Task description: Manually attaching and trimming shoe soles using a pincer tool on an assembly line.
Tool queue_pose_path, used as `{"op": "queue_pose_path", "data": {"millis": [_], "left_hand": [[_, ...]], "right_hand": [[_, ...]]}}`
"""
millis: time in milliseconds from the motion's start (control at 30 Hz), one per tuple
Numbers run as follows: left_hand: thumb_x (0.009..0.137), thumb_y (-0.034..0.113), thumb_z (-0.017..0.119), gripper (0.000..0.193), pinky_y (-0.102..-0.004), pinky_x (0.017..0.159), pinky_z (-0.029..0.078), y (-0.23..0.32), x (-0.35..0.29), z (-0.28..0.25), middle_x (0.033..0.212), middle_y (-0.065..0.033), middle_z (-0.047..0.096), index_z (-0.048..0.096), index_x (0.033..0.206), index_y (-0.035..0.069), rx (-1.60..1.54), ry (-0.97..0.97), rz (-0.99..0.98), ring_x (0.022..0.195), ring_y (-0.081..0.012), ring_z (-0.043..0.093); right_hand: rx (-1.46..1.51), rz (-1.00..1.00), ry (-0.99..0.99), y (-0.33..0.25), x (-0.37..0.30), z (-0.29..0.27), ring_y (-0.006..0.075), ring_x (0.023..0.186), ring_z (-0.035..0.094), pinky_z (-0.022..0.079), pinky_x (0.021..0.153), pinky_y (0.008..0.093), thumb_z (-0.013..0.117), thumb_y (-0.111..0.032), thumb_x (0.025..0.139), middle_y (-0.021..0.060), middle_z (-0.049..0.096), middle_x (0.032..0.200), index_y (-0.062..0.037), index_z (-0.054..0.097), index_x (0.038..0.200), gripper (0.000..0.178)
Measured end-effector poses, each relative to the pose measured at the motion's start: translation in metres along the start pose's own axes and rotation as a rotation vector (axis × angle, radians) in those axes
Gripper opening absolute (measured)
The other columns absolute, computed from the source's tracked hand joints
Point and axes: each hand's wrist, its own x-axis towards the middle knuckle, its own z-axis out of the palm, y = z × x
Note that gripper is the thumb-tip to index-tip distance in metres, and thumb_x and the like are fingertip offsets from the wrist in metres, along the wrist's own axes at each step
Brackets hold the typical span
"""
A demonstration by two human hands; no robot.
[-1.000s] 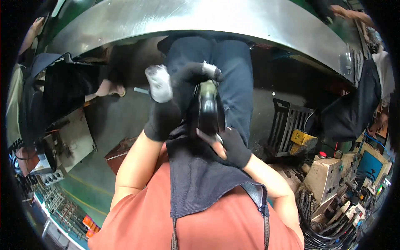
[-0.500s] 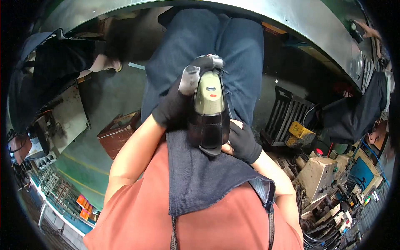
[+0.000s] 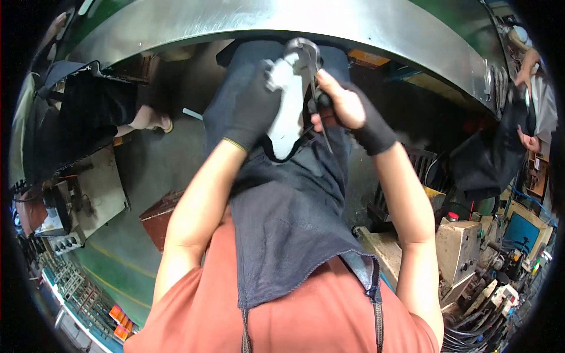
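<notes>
A black shoe upper on a last point(image 3: 288, 112) is held above my lap, its long white underside facing up. My left hand point(image 3: 254, 103), in a black glove with light fingertip covers, is closed round its left side. My right hand point(image 3: 352, 110), in a black fingerless glove, grips a pair of metal pincers point(image 3: 312, 73). The rounded pincer head lies by the far end of the shoe, and the handles point back toward me. Whether the jaws grip the shoe's edge cannot be made out.
A steel bench point(image 3: 265, 19) curves across the far side, just beyond my knees. A brown box point(image 3: 162, 219) stands on the floor at left. Machinery with a beige housing point(image 3: 460, 250) is at near right. Other people work at far left and far right.
The shoe has been turned so its white underside shows, and moved farther away. My right hand has risen from beside the shoe and now holds pincers against it.
</notes>
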Motion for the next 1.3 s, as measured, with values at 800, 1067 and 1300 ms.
{"op": "queue_pose_path", "data": {"millis": [800,1067,1300], "left_hand": [[0.101,0.035,0.047,0.063,-0.0365,0.108,0.038,-0.004,-0.016,0.032,0.149,-0.0244,0.040,0.027,0.154,0.009,-0.969,-0.287,-0.641,0.135,-0.0288,0.045],[0.100,0.024,0.045,0.055,-0.0467,0.100,0.044,0.016,-0.010,0.047,0.133,-0.0338,0.051,0.028,0.145,-0.003,0.146,-0.148,-0.218,0.122,-0.0485,0.052],[0.091,0.032,0.065,0.080,-0.0453,0.103,0.042,-0.043,-0.019,0.037,0.139,-0.0330,0.045,0.020,0.149,0.001,-0.134,-0.167,0.023,0.128,-0.0464,0.048]], "right_hand": [[-1.188,-0.457,0.119,0.052,-0.023,-0.044,0.0357,0.066,0.066,0.049,0.060,0.0440,0.059,-0.044,0.095,0.0200,0.063,0.070,-0.0028,0.067,0.082,0.043],[-1.362,-0.130,-0.232,-0.037,-0.038,-0.068,0.0256,0.057,0.060,0.046,0.059,0.0382,0.057,-0.046,0.097,0.0196,0.059,0.066,0.0026,0.067,0.086,0.050],[-0.755,-0.795,0.051,-0.003,-0.044,-0.009,0.0368,0.071,0.064,0.048,0.063,0.0413,0.060,-0.040,0.095,0.0225,0.063,0.080,-0.0020,0.067,0.093,0.038]]}}
